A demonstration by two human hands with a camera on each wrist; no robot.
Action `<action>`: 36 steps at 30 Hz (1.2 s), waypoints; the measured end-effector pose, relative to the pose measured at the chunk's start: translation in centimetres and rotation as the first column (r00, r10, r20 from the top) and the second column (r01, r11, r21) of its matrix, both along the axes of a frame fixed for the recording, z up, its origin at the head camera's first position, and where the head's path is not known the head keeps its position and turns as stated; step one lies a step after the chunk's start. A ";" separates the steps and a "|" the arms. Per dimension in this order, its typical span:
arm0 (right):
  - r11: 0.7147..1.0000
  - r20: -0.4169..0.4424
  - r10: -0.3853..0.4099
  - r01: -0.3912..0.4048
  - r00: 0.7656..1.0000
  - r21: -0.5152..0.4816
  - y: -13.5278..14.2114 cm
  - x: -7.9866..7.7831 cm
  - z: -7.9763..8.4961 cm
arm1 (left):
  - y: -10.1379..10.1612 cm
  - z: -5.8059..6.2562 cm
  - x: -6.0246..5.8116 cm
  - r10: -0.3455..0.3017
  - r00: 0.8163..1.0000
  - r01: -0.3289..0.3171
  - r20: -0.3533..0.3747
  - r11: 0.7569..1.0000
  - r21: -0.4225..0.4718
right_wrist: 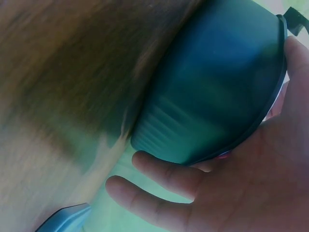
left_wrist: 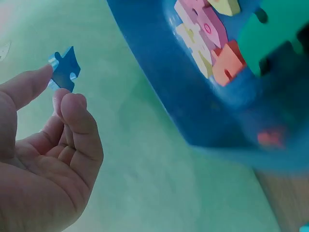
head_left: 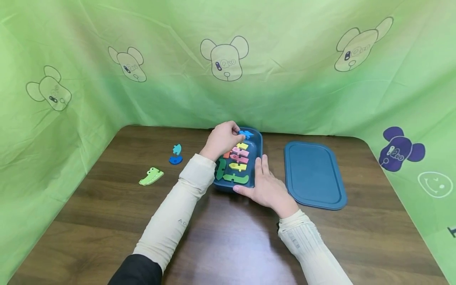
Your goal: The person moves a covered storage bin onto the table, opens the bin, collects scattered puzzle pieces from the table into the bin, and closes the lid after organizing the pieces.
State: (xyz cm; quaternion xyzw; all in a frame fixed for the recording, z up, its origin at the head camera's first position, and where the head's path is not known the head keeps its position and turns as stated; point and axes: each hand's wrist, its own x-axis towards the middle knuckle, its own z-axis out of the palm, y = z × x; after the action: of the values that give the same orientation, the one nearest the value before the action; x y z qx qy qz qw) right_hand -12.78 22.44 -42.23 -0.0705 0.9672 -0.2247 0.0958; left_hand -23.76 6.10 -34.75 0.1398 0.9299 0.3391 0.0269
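My left hand (head_left: 222, 140) pinches a small blue puzzle piece (left_wrist: 64, 69) between thumb and fingertips, over the far end of a dark blue box (head_left: 260, 142). Inside the box lie pink puzzle pieces (head_left: 239, 158), yellow pieces (head_left: 237, 167), green pieces (head_left: 236, 179) and an orange piece (left_wrist: 228, 63), partly behind my left hand in the head view. My right hand (head_left: 269, 190) rests against the box's near right corner, fingers along the right side and thumb at the near rim. In the right wrist view the fingers lie fairly straight beside the box wall (right_wrist: 207, 92).
A dark blue lid (head_left: 315, 174) lies flat on the wooden table (head_left: 228, 237) to the right of the box. Left of my left arm are two small blue pieces (head_left: 175, 160) and a light green crocodile-head piece (head_left: 151, 176). A green cloth (head_left: 171, 95) hangs behind.
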 end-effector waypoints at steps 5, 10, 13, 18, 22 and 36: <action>1.000 0.000 0.002 -0.002 1.000 -0.007 0.0 -0.1 0.0 | 1.2 -0.3 -0.9 -0.017 1.000 0.017 0.020 1.000 0.002; 1.000 -0.001 0.002 -0.002 1.000 -0.007 -0.1 -0.1 0.0 | 2.0 -0.9 -1.9 0.008 0.999 -0.006 0.051 0.999 -0.039; 1.000 -0.001 0.002 -0.002 1.000 -0.011 -0.3 -0.1 0.1 | 2.2 -1.8 -2.2 0.030 0.996 -0.027 0.079 0.999 -0.044; 1.000 0.009 0.001 -0.001 1.000 -0.009 -0.5 0.0 0.2 | 2.3 -3.4 -2.4 0.051 0.991 -0.046 0.127 0.998 -0.041; 1.000 0.006 -0.003 0.003 1.000 0.001 -0.4 0.1 0.2 | 2.6 -4.2 -2.5 0.049 0.992 -0.044 0.112 0.998 -0.046; 1.000 -0.011 -0.001 0.001 1.000 -0.005 -0.1 0.1 0.3 | 4.3 -5.1 -1.8 -0.044 0.996 0.068 0.082 0.948 -0.310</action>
State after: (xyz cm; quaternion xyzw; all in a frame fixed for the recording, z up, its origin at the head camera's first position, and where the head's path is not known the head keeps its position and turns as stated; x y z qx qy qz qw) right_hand -12.65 22.30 -41.95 -0.0713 0.9671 -0.2269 0.0900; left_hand -25.61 10.45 -39.86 0.1474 0.9659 0.1917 0.0929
